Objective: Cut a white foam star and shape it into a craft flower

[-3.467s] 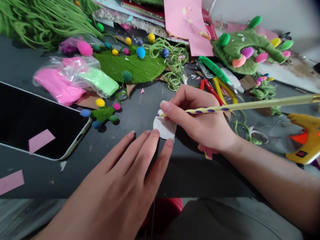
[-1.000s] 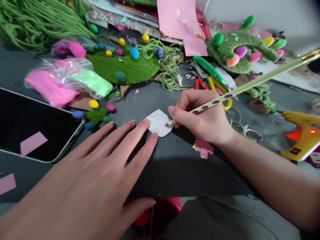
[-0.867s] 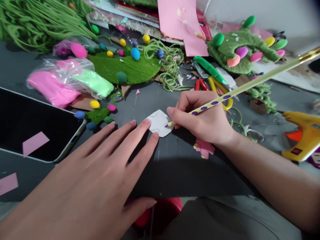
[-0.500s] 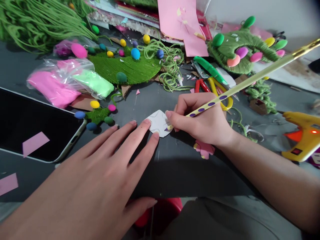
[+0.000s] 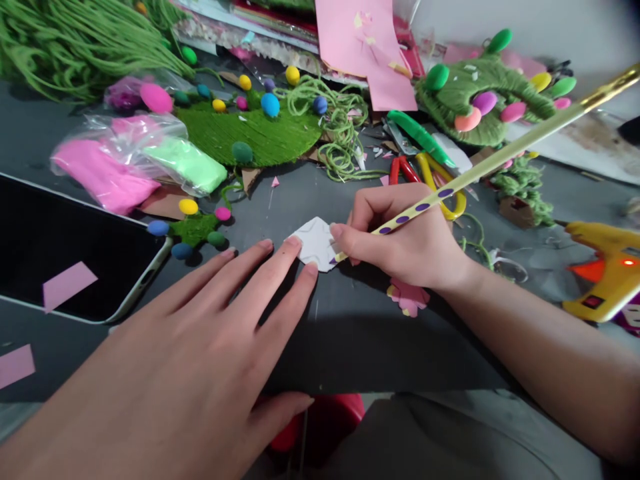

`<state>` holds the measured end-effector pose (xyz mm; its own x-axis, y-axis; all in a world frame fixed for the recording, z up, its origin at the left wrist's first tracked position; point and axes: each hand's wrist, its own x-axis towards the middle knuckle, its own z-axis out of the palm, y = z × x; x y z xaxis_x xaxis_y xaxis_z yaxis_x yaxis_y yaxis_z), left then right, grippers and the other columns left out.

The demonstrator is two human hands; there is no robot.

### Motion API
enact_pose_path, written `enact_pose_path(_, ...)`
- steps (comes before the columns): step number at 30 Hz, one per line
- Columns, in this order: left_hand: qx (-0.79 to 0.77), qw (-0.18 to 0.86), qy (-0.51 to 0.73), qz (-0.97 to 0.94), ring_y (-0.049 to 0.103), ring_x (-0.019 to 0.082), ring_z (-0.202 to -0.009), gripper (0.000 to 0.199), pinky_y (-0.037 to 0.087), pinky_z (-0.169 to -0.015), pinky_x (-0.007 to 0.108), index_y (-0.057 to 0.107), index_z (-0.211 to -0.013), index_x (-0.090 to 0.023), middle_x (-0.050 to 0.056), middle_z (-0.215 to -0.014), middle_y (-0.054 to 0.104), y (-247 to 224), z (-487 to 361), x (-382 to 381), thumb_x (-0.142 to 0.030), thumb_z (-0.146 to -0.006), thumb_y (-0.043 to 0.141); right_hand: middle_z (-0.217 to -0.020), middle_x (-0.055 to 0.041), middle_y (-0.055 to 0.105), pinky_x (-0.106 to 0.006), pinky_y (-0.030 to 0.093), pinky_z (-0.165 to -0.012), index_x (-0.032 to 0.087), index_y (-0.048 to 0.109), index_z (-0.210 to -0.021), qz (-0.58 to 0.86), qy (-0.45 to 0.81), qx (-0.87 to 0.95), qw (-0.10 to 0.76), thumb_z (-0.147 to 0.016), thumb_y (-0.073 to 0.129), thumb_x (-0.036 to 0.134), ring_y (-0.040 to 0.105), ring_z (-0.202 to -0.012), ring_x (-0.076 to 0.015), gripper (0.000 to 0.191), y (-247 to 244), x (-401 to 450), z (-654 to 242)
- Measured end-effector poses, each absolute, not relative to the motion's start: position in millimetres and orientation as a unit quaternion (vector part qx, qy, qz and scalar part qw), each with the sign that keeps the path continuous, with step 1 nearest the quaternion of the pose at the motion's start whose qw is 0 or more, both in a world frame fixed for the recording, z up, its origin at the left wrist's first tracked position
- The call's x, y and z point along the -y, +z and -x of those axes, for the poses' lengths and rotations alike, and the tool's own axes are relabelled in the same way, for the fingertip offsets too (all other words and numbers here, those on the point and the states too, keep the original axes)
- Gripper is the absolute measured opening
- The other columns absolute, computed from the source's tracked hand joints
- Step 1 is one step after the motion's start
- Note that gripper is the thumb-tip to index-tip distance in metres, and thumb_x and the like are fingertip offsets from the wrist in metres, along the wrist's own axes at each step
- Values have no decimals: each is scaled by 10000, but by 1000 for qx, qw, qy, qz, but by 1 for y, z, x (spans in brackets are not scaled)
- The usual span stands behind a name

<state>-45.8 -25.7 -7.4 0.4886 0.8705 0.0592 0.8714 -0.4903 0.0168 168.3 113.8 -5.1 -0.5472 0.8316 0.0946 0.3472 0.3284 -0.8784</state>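
A small white paper piece (image 5: 315, 247) with faint outlines drawn on it lies on the dark tabletop between my hands. My left hand (image 5: 215, 327) is spread flat, palm down, its index and middle fingertips pressing the paper's left and lower edge. In my right hand (image 5: 400, 233) a pale yellow pencil (image 5: 500, 157) with purple spots and a gold end is gripped; its tip touches the paper's lower right edge. Just below the right wrist sits a pink paper flower (image 5: 409, 296) with yellow tips.
A yellow glue gun (image 5: 605, 267) with a lit red light stands at right. Scissors (image 5: 435, 180) and a green cutter (image 5: 420, 137) lie beyond the right hand. At left are a phone (image 5: 75, 253), bagged pink clay (image 5: 100, 170) and green yarn (image 5: 85, 47). A green yarn-wrapped shape (image 5: 460, 100) rests behind.
The pencil tip has shifted slightly down and left at the paper's edge, and the pencil's gold end sits a little higher and farther left. My left hand stays in place.
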Motion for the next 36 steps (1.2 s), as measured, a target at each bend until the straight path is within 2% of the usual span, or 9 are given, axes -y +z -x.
enact_pose_path(5,519,-2,-44,854,361,323,-1541,994,285,-1222,514,326,-1650,-257,37,-1738,310,-12,48,30,-838,-852,440,-584,12,695,-261,443,-506,211,574,-590,397,447,741,307,-834,813,189,593,-538,-119,342,-5,-114,-168)
enact_pose_path(11,529,-9,-49,847,368,312,-1543,1040,268,-1262,494,284,-1669,-299,-11,-1748,283,-16,48,30,-870,-817,456,-581,19,687,-248,407,-492,192,586,-580,390,431,761,287,-823,815,176,552,-526,-98,335,-5,-115,-169)
enact_pose_path(15,525,-5,-55,849,391,351,-1526,1056,301,-1246,538,301,-1661,-292,6,-1741,302,-14,47,29,-893,-805,442,-575,16,675,-252,401,-483,198,567,-567,394,435,759,281,-812,838,197,534,-518,-94,365,-4,-114,-169)
enact_pose_path(17,519,-7,-47,854,402,375,-1516,1022,334,-1217,572,324,-1649,-260,45,-1733,321,-11,47,29,-854,-830,470,-578,13,672,-258,409,-486,203,568,-577,395,451,748,283,-817,851,265,537,-519,-99,376,-4,-112,-170)
enact_pose_path(20,513,-24,-33,857,424,402,-1502,932,387,-1175,606,336,-1638,-216,103,-1708,365,-6,46,28,-701,-877,567,-600,11,676,-266,429,-497,213,573,-599,402,464,734,291,-819,859,383,573,-546,-118,399,-4,-110,-169)
enact_pose_path(22,515,-40,-55,855,443,431,-1487,916,407,-1173,626,327,-1643,-235,92,-1700,382,-5,46,27,-650,-875,603,-616,8,681,-265,427,-494,213,582,-607,399,466,740,278,-811,866,412,577,-555,-120,403,-4,-109,-169)
enact_pose_path(27,521,-63,-71,848,457,462,-1475,910,416,-1189,646,320,-1648,-280,66,-1685,403,-7,46,27,-654,-873,614,-636,13,686,-253,413,-487,209,604,-632,387,477,744,265,-812,868,396,562,-558,-110,370,-6,-109,-168)
enact_pose_path(33,508,-18,-35,861,437,431,-1487,925,402,-1164,612,321,-1637,-200,114,-1705,368,-3,45,27,-614,-861,608,-619,5,682,-266,382,-480,199,601,-599,386,464,754,261,-793,881,319,523,-543,-104,361,-5,-109,-168)
enact_pose_path(36,506,-9,-22,862,424,392,-1500,895,386,-1158,584,303,-1640,-200,109,-1709,363,-3,44,28,-587,-882,576,-618,2,682,-263,403,-492,205,599,-601,390,467,747,267,-799,876,312,550,-553,-109,356,-5,-109,-167)
